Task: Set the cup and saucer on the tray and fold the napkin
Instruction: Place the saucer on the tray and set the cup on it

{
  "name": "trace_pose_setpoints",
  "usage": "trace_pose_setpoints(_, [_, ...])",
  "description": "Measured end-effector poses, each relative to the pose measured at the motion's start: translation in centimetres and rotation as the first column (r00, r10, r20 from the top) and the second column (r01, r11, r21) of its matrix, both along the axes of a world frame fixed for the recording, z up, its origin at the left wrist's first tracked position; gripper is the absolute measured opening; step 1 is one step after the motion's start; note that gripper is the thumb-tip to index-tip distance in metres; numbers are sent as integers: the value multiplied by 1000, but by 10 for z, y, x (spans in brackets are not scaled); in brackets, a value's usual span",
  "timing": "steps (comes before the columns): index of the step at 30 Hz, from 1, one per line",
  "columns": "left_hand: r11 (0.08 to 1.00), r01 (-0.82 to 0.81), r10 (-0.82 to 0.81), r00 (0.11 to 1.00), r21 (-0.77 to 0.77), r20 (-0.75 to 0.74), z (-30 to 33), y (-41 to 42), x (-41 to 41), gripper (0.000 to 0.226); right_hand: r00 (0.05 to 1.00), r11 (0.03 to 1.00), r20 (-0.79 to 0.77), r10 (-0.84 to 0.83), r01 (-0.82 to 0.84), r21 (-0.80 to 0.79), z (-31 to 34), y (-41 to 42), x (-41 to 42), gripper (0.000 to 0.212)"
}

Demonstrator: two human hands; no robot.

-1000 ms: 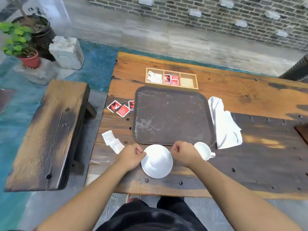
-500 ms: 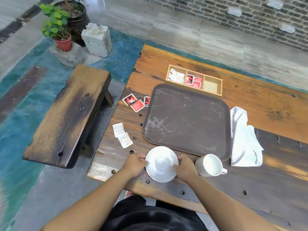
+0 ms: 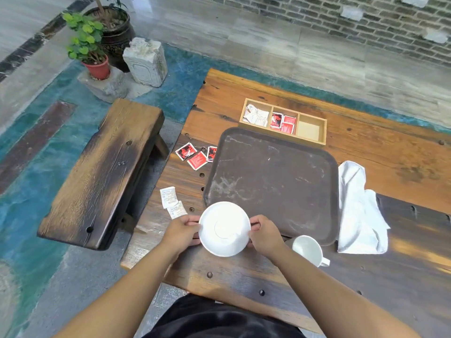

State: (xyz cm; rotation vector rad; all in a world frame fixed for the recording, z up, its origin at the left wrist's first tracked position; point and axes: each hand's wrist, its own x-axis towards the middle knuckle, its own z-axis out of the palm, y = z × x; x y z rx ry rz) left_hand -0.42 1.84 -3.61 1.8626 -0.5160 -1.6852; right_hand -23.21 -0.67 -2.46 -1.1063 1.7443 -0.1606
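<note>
A white saucer (image 3: 224,229) is held between both hands, over the near left corner of the dark brown tray (image 3: 273,176). My left hand (image 3: 181,231) grips its left rim and my right hand (image 3: 264,234) grips its right rim. A white cup (image 3: 308,250) with its handle pointing right stands on the wooden table just below the tray's near edge, to the right of my right hand. A crumpled white napkin (image 3: 358,211) lies on the table along the tray's right side.
A wooden compartment box (image 3: 284,121) with packets sits behind the tray. Red packets (image 3: 195,156) and white packets (image 3: 170,200) lie left of the tray. A wooden bench (image 3: 102,174) stands left of the table, with potted plants (image 3: 92,47) beyond.
Both hands closed on the saucer's rim and lifted it forward, so it now overlaps the tray's near left corner. The camera view shifted left and closer.
</note>
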Motion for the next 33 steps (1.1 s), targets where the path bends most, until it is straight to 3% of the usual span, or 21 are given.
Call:
trace_pose_setpoints(9, [993,41,-33,997,-110,73,18,-82,-3,19,969,981,172,-177,188,-53,19,-70,-6,25])
trace_pose_setpoints(23, [971,166,-130,970,-172,206,4,-220,-33,25,936,948,185,-299,314,-60,-14,-184,-31,29])
trace_pose_setpoints(33, [953,269,-215,924,-138,318,-28,-258,-38,34,941,951,147,-304,310,-15,-50,-224,-33,32])
